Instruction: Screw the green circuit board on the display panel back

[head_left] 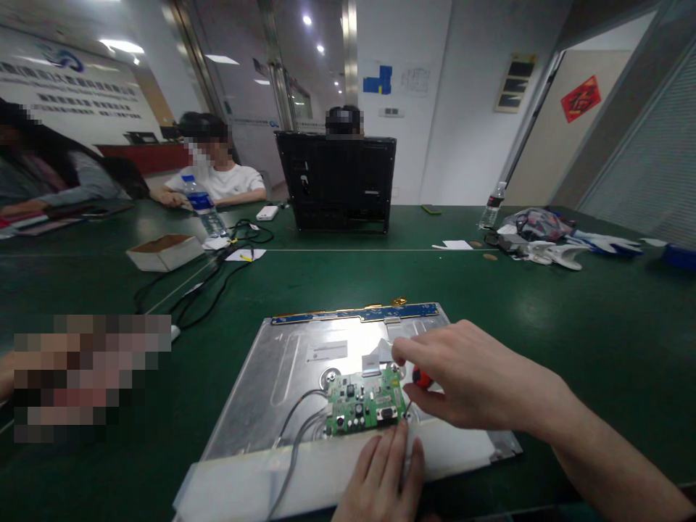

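Note:
A green circuit board (365, 400) lies on the back of a flat metal display panel (255, 384), with cables at its left side and a flat ribbon cable (371, 364) at its top edge. My right hand (462, 373) is closed round the red handle of a screwdriver (422, 378), whose thin shaft slants down to the board's lower right corner. My left hand (380, 471) rests on the white strip along the panel's near edge. Its fingers are stretched out, and the fingertips reach the board's lower right corner, close to the screwdriver's tip.
Ahead on the green table (544, 312) stands a black monitor (337, 181). Left are a small open box (164, 251), a bottle (204, 205), black cables (217, 275) and a blurred-out area beside a person's hand. Gloves (554, 254) and another bottle (492, 205) lie right. People sit opposite.

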Available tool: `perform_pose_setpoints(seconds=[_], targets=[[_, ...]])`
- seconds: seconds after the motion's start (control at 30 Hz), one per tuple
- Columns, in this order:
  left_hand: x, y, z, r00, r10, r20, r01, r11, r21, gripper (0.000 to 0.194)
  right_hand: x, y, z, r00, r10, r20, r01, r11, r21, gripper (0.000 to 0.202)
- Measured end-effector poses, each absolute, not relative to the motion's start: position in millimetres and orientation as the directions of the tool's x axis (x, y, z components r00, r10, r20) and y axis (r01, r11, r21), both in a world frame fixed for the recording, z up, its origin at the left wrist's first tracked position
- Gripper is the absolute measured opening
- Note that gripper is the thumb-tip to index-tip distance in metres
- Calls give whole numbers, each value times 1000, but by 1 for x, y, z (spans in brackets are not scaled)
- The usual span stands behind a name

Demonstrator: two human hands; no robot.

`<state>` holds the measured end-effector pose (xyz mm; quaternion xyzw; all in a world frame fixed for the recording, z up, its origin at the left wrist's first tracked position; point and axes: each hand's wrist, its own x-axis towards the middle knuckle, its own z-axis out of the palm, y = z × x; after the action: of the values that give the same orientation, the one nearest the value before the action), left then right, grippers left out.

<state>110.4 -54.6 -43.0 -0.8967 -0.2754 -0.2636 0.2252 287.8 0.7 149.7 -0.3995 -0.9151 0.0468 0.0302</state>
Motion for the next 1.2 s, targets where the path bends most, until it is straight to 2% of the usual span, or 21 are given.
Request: perform_pose_setpoints(seconds=[0.17, 0.23, 0.3, 0.4, 0.5, 0.67, 0.8, 0.9, 1.0, 1.1, 1.2], targets=[[115, -55, -51, 701, 382, 602, 618, -746, -247, 53, 293, 3, 150, -723, 690, 35, 675, 717, -173, 18], [119, -55, -56, 616, 385, 687, 664, -722, -191, 53, 290, 4, 147, -684, 728, 40, 719, 682, -134, 26], [119, -55, -58, 599, 381, 704, 671, -719, -182, 52, 287, 4, 145, -649, 760, 37, 757, 650, -73, 31], [115, -55, -52, 698, 372, 612, 620, -742, -256, 52, 285, 4, 144, -648, 761, 27, 761, 649, -26, 22], [110, -55, -44, 718, 365, 593, 607, -745, -276, 52, 290, 3, 146, -678, 734, 32, 731, 678, -71, 7], [110, -54, -44, 713, 371, 595, 612, -744, -269, 51, 294, 1, 152, -728, 685, 30, 672, 721, -170, 16], [111, -55, -44, 720, 382, 579, 613, -742, -273, 50, 287, 2, 150, -664, 748, 12, 743, 661, -102, 28], [111, -54, -42, 711, 371, 598, 614, -742, -269, 50, 286, 4, 148, -649, 761, 11, 760, 649, -42, 23], [111, -54, -41, 711, 362, 602, 608, -747, -269, 52, 292, 3, 150, -688, 726, -1, 723, 685, -92, 6], [111, -54, -43, 714, 366, 597, 605, -751, -263, 52, 296, 1, 153, -706, 708, 0, 701, 699, -139, 14], [111, -55, -46, 714, 378, 589, 611, -747, -263, 53, 295, 0, 152, -688, 726, 12, 719, 683, -129, 21]])
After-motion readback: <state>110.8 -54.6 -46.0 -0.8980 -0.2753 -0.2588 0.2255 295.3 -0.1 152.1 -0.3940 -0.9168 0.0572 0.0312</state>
